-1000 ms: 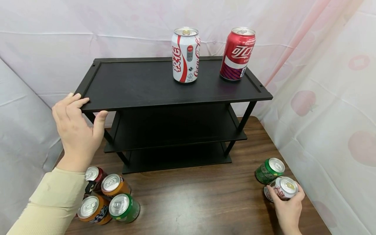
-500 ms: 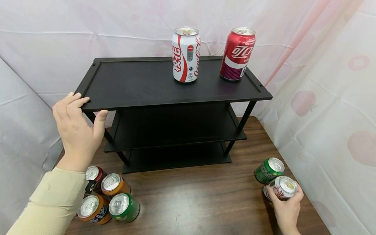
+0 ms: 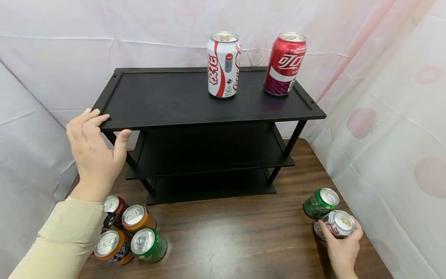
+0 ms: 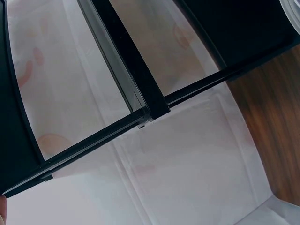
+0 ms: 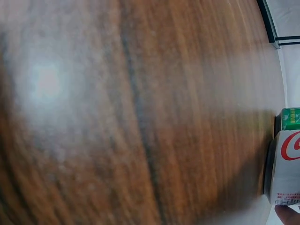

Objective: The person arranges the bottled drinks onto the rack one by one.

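Note:
My left hand point(image 3: 93, 151) rests at the front left corner of the black three-tier shelf point(image 3: 163, 97), fingers over the top board and thumb at its front edge. In the left wrist view only a fingertip shows, by the shelf's dark frame point(image 4: 154, 105). At the right, my right hand point(image 3: 343, 252) grips a white Coca-Cola can point(image 3: 337, 224) between thumb and fingers; the same can point(image 5: 287, 168) shows at the right edge of the right wrist view. Right behind it stands a green can point(image 3: 318, 203). Another white Coca-Cola can point(image 3: 223, 68) and a red cola can point(image 3: 285, 64) stand upright on the top board.
Several cans stand together at the lower left: a green one point(image 3: 153, 248), orange ones point(image 3: 137, 219) and a dark red one point(image 3: 120, 209), partly hidden by the left sleeve. The wooden table point(image 3: 223, 232) carries everything. Pale printed curtains point(image 3: 383, 155) hang behind and beside it.
The whole view has shifted slightly, so things appear a little further right. Both hands keep their places, left on the shelf corner and right around the white Coca-Cola can.

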The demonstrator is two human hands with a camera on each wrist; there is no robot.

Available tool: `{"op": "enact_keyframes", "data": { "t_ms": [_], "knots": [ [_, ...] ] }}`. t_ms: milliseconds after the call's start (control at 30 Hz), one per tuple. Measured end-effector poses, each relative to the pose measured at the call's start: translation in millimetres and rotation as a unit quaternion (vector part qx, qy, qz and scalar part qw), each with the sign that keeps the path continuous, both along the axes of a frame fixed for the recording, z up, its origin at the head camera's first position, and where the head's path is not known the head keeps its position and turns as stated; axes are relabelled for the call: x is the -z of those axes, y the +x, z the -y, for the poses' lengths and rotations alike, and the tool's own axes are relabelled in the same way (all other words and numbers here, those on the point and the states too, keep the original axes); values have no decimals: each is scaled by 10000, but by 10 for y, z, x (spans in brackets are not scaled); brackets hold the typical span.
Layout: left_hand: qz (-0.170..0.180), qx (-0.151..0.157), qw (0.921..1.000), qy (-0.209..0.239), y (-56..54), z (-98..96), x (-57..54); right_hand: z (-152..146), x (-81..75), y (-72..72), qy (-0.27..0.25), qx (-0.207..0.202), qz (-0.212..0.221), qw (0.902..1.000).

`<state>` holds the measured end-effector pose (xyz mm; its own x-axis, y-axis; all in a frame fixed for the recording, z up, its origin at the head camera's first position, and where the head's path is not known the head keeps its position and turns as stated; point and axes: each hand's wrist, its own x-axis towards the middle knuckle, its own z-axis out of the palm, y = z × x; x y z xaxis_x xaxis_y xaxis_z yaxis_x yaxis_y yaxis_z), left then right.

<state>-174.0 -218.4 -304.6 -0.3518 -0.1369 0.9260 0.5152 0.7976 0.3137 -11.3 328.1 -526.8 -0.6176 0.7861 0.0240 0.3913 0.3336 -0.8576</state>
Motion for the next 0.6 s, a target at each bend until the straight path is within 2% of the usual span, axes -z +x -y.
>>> {"op": "enact_keyframes", "data": {
  "t_ms": [333, 600],
  "knots": [
    [-3, -16, 10000, -23, 1, -12, -3, -9, -27, -18, -88, 0, 41, 10000],
    [10, -51, 10000, -38, 6, -7, -1, 33, -65, 20, -144, 166, 81, 9997]
  ]
}}
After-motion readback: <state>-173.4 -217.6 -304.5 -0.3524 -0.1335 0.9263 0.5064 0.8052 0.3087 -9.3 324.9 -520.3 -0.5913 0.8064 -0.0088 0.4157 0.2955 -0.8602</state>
